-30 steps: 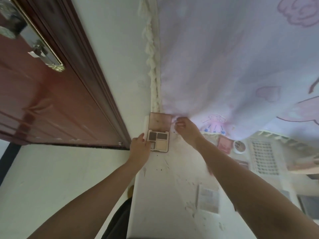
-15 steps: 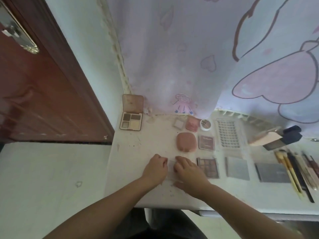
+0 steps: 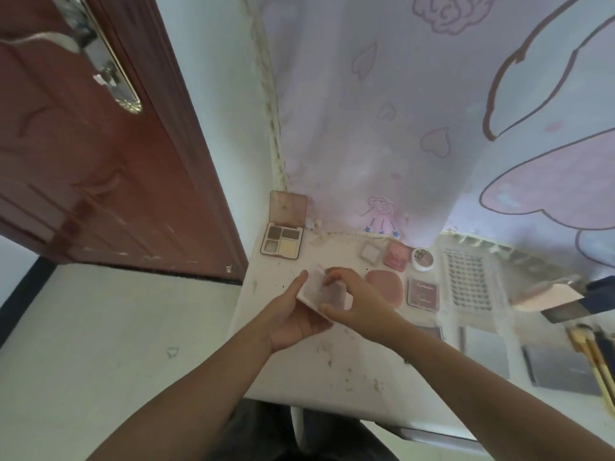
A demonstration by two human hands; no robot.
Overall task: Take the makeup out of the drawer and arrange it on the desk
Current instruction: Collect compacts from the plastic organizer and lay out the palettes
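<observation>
Item in hand: small pale compact (image 3: 321, 289), lifted just above the desk (image 3: 332, 371) near its left edge. Your left hand (image 3: 293, 319) cradles it; your right hand (image 3: 357, 301) pinches its top. Step: likely opening it. Next: set it beside the open palette (image 3: 283, 244) at the back-left corner.

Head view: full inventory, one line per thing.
open eyeshadow palette: 1, brown and cream pans, desk's far left corner
clear flat case: 1, translucent, lifted over the desk in both hands
closed compacts: 4, pink, dark red, silver, right of the hands
round pot: 1, white
grid sheet: 1, white
brushes: several, gold handles, far right
desk: 1, white
door: 1, reddish brown, left
curtain: 1, lilac print
left hand: grips case
right hand: grips case
</observation>
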